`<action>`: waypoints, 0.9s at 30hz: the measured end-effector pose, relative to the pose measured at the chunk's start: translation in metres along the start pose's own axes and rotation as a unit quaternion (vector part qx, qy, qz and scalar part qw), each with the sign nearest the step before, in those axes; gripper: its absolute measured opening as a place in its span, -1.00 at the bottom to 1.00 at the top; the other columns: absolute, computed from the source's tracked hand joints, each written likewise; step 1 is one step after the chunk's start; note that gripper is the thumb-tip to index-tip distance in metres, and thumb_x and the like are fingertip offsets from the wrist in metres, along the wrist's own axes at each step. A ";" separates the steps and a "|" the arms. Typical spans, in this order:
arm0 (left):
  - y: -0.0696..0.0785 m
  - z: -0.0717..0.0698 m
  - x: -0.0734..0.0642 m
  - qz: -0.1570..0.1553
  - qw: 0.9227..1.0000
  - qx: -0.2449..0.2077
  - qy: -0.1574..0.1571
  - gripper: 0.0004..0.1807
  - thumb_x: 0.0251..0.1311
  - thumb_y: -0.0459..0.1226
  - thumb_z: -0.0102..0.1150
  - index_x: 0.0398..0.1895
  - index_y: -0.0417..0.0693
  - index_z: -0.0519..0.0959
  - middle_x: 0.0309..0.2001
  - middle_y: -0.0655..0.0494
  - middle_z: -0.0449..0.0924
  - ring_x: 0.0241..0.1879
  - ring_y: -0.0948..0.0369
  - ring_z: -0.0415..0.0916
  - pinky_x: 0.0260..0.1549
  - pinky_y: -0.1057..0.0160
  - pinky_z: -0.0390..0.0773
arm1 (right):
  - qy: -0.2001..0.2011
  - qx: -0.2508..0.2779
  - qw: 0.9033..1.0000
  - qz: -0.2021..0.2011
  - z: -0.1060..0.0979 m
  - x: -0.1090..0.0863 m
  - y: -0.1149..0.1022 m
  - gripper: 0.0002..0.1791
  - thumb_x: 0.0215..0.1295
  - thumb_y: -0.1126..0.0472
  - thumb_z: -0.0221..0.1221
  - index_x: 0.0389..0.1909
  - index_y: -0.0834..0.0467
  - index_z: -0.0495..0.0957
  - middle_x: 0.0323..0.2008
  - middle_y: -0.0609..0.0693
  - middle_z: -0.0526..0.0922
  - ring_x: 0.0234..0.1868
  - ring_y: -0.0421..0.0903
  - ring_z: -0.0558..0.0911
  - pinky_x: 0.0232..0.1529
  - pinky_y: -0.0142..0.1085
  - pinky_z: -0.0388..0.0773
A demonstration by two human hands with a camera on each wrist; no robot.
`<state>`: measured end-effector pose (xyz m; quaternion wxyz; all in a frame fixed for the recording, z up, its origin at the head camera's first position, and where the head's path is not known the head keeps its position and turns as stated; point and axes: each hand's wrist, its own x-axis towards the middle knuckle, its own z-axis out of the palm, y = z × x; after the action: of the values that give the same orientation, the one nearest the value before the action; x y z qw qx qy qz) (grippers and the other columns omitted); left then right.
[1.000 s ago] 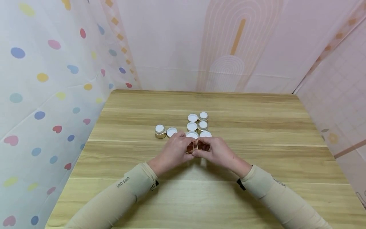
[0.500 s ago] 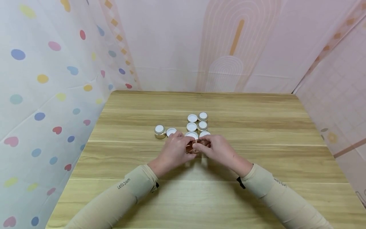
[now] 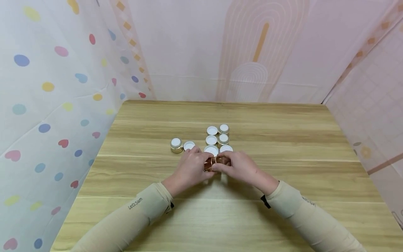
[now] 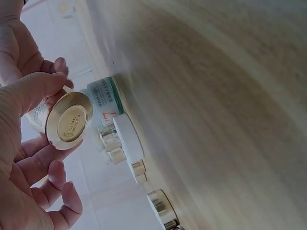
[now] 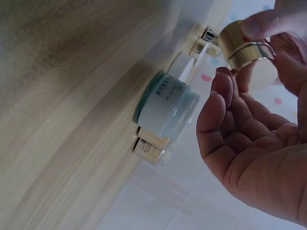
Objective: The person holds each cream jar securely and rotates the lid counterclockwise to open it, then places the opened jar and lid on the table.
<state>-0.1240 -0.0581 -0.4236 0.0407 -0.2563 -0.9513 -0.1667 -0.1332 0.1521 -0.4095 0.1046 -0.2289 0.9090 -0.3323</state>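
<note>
My left hand (image 3: 192,165) and right hand (image 3: 241,167) hold a small shiny gold jar (image 3: 209,164) sideways between them, above the table. The left thumb and fingers grip the end with the gold base (image 4: 72,123), which carries stamped print. At the opposite end, past a thin seam on the gold side (image 5: 236,45), the right thumb and fingers pinch the jar. Just beyond the hands stand a greenish glass jar (image 5: 163,103) with a printed label and an upturned white lid (image 3: 211,151).
Farther back on the wooden table (image 3: 283,140), white-lined lids (image 3: 212,130) stand in line beside small gold jars (image 3: 223,139). Another gold jar (image 3: 176,145) and a lid (image 3: 189,145) sit to the left. Patterned curtains (image 3: 182,52) border the table.
My right thumb and fingers have shifted round the end of the gold jar, the thumb rising and then dropping back. The left hand stays nearly still; the standing jars and lids keep their places.
</note>
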 end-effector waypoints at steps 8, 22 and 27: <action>-0.001 0.000 -0.001 -0.003 1.000 -0.007 -0.001 -0.47 0.00 -0.03 0.67 0.05 0.01 0.75 -0.24 0.15 0.82 -0.22 0.17 0.45 -0.19 0.14 0.45 | -0.011 0.004 1.000 0.010 0.000 0.000 -0.001 -0.18 0.32 -0.17 0.45 0.44 0.23 0.51 -0.25 -0.03 0.82 -0.40 -0.28 0.63 -0.30 -0.32 0.60; -0.023 0.001 -0.016 -0.015 0.999 -0.024 0.027 -0.47 -0.05 -0.08 0.71 -0.01 -0.02 0.73 -0.21 0.17 0.81 -0.18 0.11 0.52 -0.13 0.09 0.56 | 0.029 0.019 0.998 -0.047 -0.002 0.003 -0.005 -0.55 0.20 0.07 0.48 0.07 0.11 0.64 -0.35 -0.02 0.71 -0.36 -0.20 0.60 -0.29 -0.37 0.55; -0.043 -0.004 -0.026 -0.067 0.995 -0.073 0.030 -0.43 -0.01 -0.13 0.70 0.05 -0.11 0.69 -0.07 -0.02 0.76 -0.01 0.01 0.62 -0.02 0.00 0.69 | 0.036 -0.012 0.994 -0.106 0.005 0.011 -0.010 -0.44 0.22 0.13 0.43 0.25 0.16 0.64 -0.24 0.01 0.76 -0.29 -0.13 0.68 -0.19 -0.37 0.61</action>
<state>-0.1225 -0.1065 -0.4370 0.0396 -0.1895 -0.9498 -0.2459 -0.1378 0.1369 -0.4072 0.0329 -0.3135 0.8867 -0.3382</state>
